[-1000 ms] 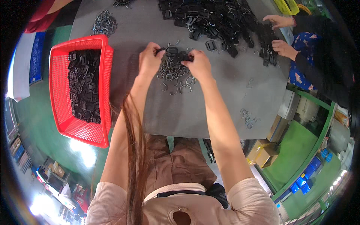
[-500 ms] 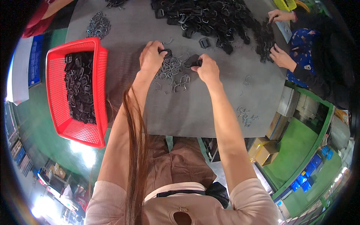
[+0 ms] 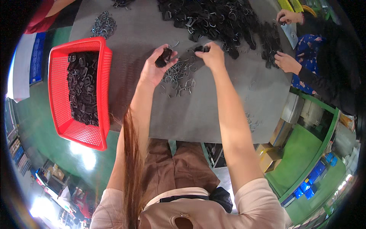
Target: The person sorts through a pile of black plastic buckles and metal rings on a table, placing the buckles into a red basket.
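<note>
My left hand (image 3: 151, 70) is turned partly palm up, its fingers curled around a black strap-and-buckle piece (image 3: 164, 58); whether it holds more than one cannot be told. To the right of it, my right hand (image 3: 214, 57) pinches another black piece (image 3: 199, 49) between thumb and fingers, at the near edge of the big heap. Between and below both hands lies a loose pile of bent metal wire hooks (image 3: 178, 71). The large heap of black buckle pieces (image 3: 213, 19), with metal hooks among them, spreads over the far part of the table.
A red plastic basket (image 3: 103, 126) of black buckles stands at the left. Another hook pile (image 3: 103, 24) lies far left on the grey table (image 3: 183, 118), and scattered hooks (image 3: 249, 122) lie near right. At the right, a co-worker's hands (image 3: 288, 63) touch black pieces. A carton (image 3: 270, 160) sits below.
My left hand has rolled its palm upward, showing the black piece in its fingers. My right hand has moved slightly farther away with its piece. The co-worker's far hand has lifted a dark piece.
</note>
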### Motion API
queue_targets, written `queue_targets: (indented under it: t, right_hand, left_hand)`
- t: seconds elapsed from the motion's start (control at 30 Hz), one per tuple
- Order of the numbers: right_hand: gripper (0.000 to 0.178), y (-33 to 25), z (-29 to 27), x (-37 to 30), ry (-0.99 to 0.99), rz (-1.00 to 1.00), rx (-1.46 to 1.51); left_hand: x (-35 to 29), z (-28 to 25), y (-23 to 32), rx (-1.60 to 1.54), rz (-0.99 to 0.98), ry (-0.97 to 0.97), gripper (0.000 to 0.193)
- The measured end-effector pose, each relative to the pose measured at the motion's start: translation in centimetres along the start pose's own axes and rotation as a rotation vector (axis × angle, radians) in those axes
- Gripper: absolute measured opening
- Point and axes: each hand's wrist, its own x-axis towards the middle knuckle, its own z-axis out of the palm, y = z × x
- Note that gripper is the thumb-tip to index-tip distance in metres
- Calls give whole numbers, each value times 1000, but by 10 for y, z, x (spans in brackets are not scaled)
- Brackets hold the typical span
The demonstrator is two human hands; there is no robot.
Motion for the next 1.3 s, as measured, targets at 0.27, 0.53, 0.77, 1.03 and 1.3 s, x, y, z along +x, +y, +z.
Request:
queue_targets:
  t: [0.27,0.53,0.77,1.03,1.3]
  right_hand:
    - [41,-8,15,-44,369,-524,243]
    - [52,-17,76,-55,196,-707,-74]
    - [48,-35,82,-52,-91,-961,-256]
    - [49,-25,114,-184,-79,-921,-258]
    - [42,-39,125,-146,253,-455,-371]
  left_hand:
    - [-16,-8,-10,-323,-188,-17,32]
    - [-73,-21,70,-503,-54,-135,19]
    - [-121,-80,164,-176,337,95,20]
    - [-145,-178,166,393,204,634,21]
    - [-132,-196,168,1202,419,671,28]
